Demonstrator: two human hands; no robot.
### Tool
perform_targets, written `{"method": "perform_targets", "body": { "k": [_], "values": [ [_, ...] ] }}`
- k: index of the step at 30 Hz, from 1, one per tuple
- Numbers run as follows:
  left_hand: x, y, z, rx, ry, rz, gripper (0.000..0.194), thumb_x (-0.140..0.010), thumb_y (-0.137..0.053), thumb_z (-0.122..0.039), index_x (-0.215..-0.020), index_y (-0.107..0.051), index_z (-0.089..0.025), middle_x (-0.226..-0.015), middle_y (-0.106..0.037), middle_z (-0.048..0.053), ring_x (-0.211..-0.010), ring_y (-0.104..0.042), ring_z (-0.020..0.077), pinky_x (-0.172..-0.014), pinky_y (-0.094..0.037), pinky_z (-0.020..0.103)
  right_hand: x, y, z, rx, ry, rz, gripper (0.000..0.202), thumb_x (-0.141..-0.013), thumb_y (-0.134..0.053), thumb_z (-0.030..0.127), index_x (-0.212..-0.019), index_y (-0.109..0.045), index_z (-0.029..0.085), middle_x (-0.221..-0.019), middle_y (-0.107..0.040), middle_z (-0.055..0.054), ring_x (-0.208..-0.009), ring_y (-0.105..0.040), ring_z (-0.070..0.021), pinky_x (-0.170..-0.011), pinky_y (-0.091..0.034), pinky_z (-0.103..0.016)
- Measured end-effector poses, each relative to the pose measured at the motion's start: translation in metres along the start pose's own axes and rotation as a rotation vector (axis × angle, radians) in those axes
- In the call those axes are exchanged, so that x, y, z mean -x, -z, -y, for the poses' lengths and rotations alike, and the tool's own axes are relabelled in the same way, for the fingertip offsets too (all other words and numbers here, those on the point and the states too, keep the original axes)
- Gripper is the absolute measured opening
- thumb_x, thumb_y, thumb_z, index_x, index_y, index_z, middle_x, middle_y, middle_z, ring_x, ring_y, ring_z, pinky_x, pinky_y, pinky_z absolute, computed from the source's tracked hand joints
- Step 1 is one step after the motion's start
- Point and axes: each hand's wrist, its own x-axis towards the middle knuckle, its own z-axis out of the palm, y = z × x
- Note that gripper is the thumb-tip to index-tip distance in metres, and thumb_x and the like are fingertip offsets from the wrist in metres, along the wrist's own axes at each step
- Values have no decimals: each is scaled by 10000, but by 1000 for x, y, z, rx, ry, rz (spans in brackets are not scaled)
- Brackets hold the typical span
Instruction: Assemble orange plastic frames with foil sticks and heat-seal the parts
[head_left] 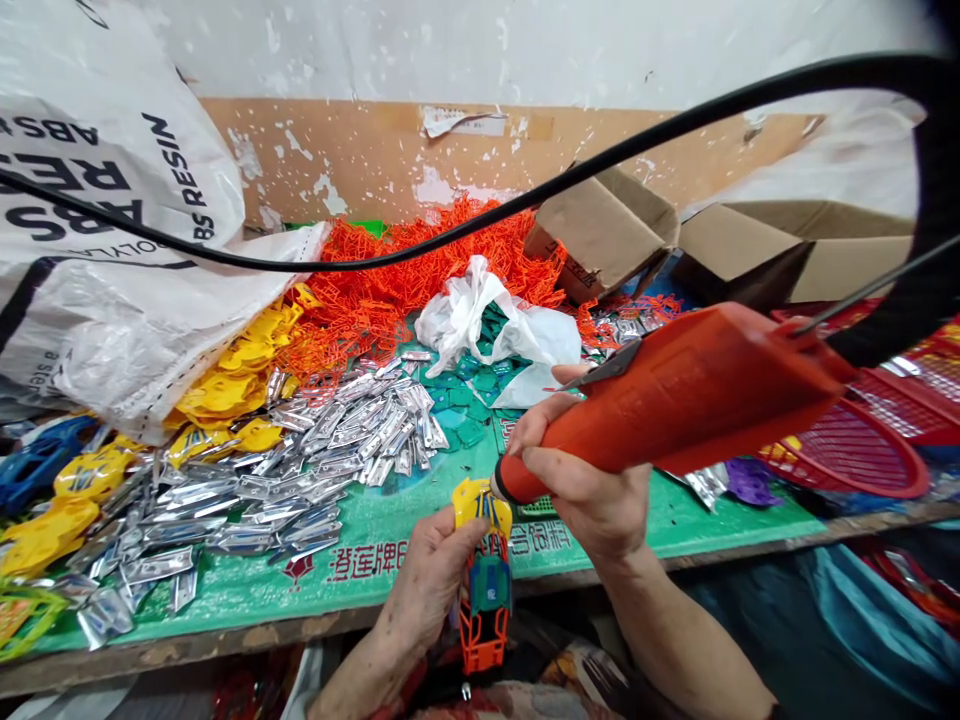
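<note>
My left hand [435, 570] pinches a toy car [489, 580] with a yellow front, a teal middle and an orange frame, just past the table's front edge. My right hand [592, 490] is wrapped around a red electric screwdriver [645, 400] with a lever on top. The screwdriver's dark nose points down-left at the car's yellow front; I cannot tell whether its tip touches. Silver printed pieces [375, 420] lie heaped on the green table cover [300, 590] beyond my left hand. Behind the screwdriver's nose are teal clear parts [457, 405].
A black cable [405, 258] arcs across the view. Orange frames [375, 290] are piled at the back beside a white plastic bag [495, 310]. Yellow car shells [225, 390] spill from a white sack [112, 250]. Cardboard boxes [607, 220] and red baskets [862, 440] stand right.
</note>
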Motion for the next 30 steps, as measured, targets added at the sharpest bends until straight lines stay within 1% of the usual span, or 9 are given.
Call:
{"method": "perform_targets", "body": {
  "k": [5,12,14,16,19,22,24,27,30],
  "values": [
    [1,3,0,-96,-56,2,397,-702,-739,-525,-699,-625,-145,-514,-481,-49,-434,-364,75,-411,-296,187,1,-2,-2,-29,1,34,64,-732,-686,208,-762,-635,233,-733,-556,1,-690,-565,-186,-758,-545,-417],
    [0,11,7,-141,-90,-2,384,-749,-712,-515,-693,-603,-151,-523,-469,-50,-451,-379,79,-428,-308,185,3,-4,-5,-49,2,5,137,-697,-708,204,-805,-630,236,-724,-561,1,-702,-577,-201,-724,-547,-419],
    [0,12,6,-111,-88,6,366,-747,-730,-491,-704,-622,-145,-530,-482,-49,-454,-388,73,-426,-313,177,1,-4,-3,-83,8,14,125,-692,-697,194,-784,-621,234,-716,-563,4,-694,-575,-197,-725,-544,-416],
    [-1,13,3,-45,-71,44,338,-739,-755,-457,-753,-662,-133,-563,-527,-38,-467,-410,68,-437,-342,168,-2,-3,2,-118,4,27,133,-684,-692,197,-791,-619,227,-703,-568,9,-679,-571,-190,-730,-539,-412],
    [-3,12,-2,71,17,98,329,-722,-782,-422,-834,-700,-124,-606,-605,-11,-462,-469,75,-450,-412,179,-9,3,12,-193,0,18,227,-671,-689,191,-886,-622,224,-696,-586,24,-646,-565,-179,-724,-527,-402],
    [-4,12,-5,162,120,96,324,-682,-823,-383,-830,-716,-115,-633,-666,28,-481,-551,104,-466,-474,201,-18,13,18,-224,42,-51,311,-663,-669,159,-960,-615,231,-679,-606,39,-611,-559,-173,-688,-506,-385],
    [-5,14,-5,191,157,108,325,-675,-834,-364,-849,-729,-110,-668,-700,52,-503,-588,119,-483,-502,212,-24,23,14,-173,88,-134,269,-646,-676,144,-898,-626,223,-674,-616,37,-598,-559,-170,-662,-493,-370],
    [-6,17,-3,171,173,115,329,-696,-829,-356,-897,-742,-111,-707,-727,64,-508,-608,122,-486,-518,214,-30,42,-1,-54,122,-248,144,-627,-719,151,-726,-625,198,-671,-617,27,-591,-563,-163,-648,-485,-354],
    [-9,19,0,153,179,94,328,-691,-838,-336,-913,-743,-114,-715,-736,63,-501,-617,123,-482,-529,218,-33,57,-20,24,112,-306,133,-629,-757,200,-670,-632,181,-652,-616,18,-573,-559,-161,-632,-484,-345]
  ]
}}
